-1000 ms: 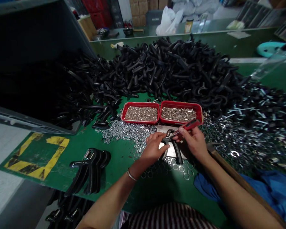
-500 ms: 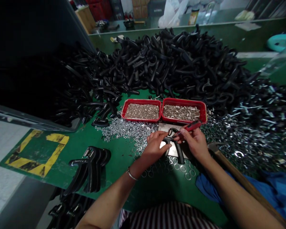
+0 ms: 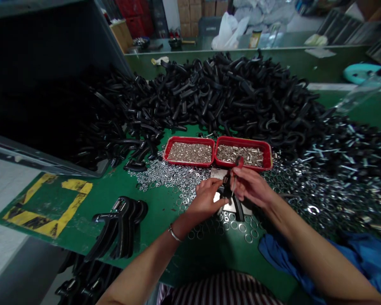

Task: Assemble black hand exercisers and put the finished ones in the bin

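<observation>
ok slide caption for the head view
Left hand holding a black handle assembly, right hand gripping a red-handled tool, near two red trays.

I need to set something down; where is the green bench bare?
Bare green shows inside the yellow tape outline, and between the stacked black handles and silver rings. Crowded: the back, with the black heap; the right, with loose metal parts; the middle, with red trays, left hand and right hand.

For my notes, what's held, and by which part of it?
Right hand: red-handled tool, by its handle. Left hand: black part, near its spring.
</observation>
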Demonstrator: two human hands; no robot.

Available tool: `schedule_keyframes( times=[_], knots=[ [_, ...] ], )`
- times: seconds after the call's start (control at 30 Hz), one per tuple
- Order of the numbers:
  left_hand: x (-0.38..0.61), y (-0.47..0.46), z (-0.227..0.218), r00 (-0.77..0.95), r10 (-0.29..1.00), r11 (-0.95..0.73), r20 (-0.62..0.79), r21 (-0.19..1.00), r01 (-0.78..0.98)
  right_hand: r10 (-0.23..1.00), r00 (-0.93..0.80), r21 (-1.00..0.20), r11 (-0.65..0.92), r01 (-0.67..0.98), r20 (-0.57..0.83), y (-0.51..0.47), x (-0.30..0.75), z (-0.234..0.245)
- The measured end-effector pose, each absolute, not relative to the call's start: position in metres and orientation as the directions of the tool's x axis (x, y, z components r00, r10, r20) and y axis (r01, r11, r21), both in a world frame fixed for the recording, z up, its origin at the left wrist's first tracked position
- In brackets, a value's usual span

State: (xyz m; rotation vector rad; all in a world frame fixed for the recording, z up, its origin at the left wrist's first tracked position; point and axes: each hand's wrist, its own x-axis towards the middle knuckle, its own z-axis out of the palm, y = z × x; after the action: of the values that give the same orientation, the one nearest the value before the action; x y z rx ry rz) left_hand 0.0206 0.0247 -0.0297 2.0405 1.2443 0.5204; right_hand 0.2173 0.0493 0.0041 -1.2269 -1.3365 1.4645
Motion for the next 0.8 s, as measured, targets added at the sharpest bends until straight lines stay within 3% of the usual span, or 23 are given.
schedule_keyframes(
  times=[0.1, 0.17, 0.3, 0.57, 0.67, 0.8],
  knots=[
    [0.020, 0.025, -0.032, 0.461, 0.887, -0.312, 0.004, 0.743, 0.593, 0.985, -0.118, -0.953, -0.153, -0.261, -0.126, 0.054, 0.229, 0.006],
    [0.020, 0.025, -0.034, 0.453, 0.891, -0.307, 0.014, 0.754, 0.581, 0.996, -0.023, -0.950, -0.093, -0.298, -0.091, 0.048, 0.236, 0.002],
    [0.020, 0.025, -0.036, 0.440, 0.898, -0.293, 0.013, 0.765, 0.574, 0.997, 0.019, -0.992, -0.075, -0.105, -0.078, 0.029, 0.239, -0.018],
    [0.022, 0.026, -0.034, 0.426, 0.904, -0.263, -0.020, 0.760, 0.594, 0.998, 0.052, -0.999, -0.031, 0.011, -0.030, 0.018, 0.232, -0.030],
    [0.022, 0.026, -0.034, 0.431, 0.902, -0.266, -0.022, 0.757, 0.596, 0.997, 0.062, -0.969, 0.036, 0.245, 0.052, 0.013, 0.229, -0.029],
    [0.021, 0.025, -0.033, 0.439, 0.899, -0.281, -0.008, 0.757, 0.590, 0.978, -0.036, -0.747, 0.181, 0.640, 0.206, 0.009, 0.217, -0.023]
  ],
)
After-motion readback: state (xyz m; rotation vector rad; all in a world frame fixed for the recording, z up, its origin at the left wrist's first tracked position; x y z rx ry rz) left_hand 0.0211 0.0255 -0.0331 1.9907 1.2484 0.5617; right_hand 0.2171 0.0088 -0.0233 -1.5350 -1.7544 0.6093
